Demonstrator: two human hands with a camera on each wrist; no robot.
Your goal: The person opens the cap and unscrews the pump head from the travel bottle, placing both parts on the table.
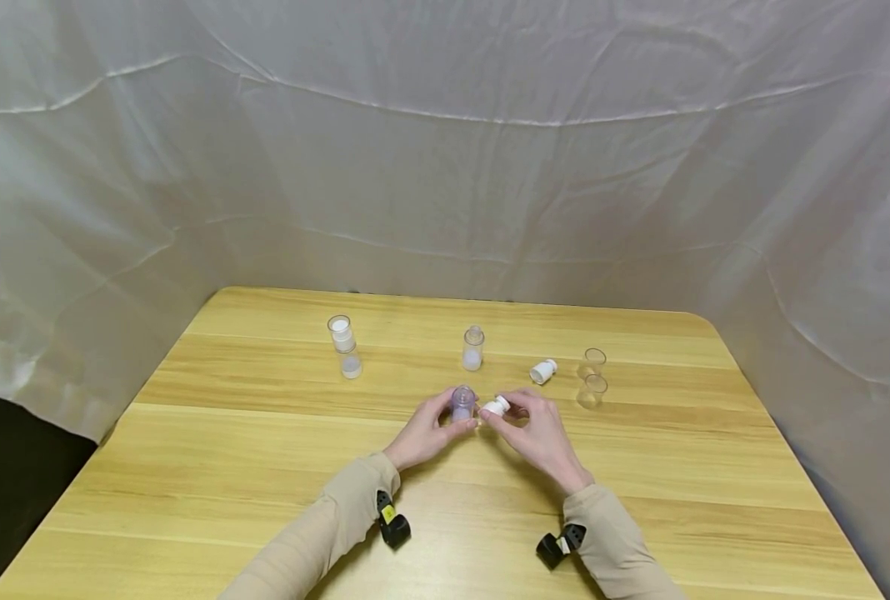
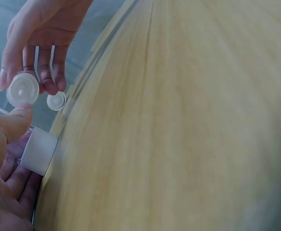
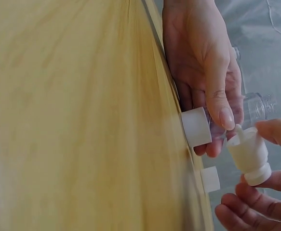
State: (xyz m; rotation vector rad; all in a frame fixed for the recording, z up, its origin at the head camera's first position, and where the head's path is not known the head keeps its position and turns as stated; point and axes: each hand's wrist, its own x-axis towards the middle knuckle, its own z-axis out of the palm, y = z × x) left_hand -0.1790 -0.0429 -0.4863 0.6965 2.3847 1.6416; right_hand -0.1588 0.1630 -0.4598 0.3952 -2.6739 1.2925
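Observation:
My left hand (image 1: 424, 432) holds a clear bottle (image 1: 462, 403) upright near the middle of the table. In the right wrist view the bottle's white base (image 3: 196, 127) sticks out below the fingers, and its threaded neck (image 3: 264, 106) is bare. Between thumb and fingers my right hand (image 1: 538, 433) pinches a white pump top (image 1: 497, 406) beside the bottle. That pump top is tilted, with a short stem (image 3: 239, 130) pointing toward the left hand. A second white pump top (image 1: 543, 372) lies on its side beyond the right hand.
Behind the hands a clear bottle (image 1: 472, 352) stands without a top. Farther left is a bottle with a white pump top and clear cover (image 1: 344, 346). Two clear covers (image 1: 595, 358) stand at the right on the wooden table (image 1: 190, 475). Grey sheeting (image 1: 445, 192) hangs behind.

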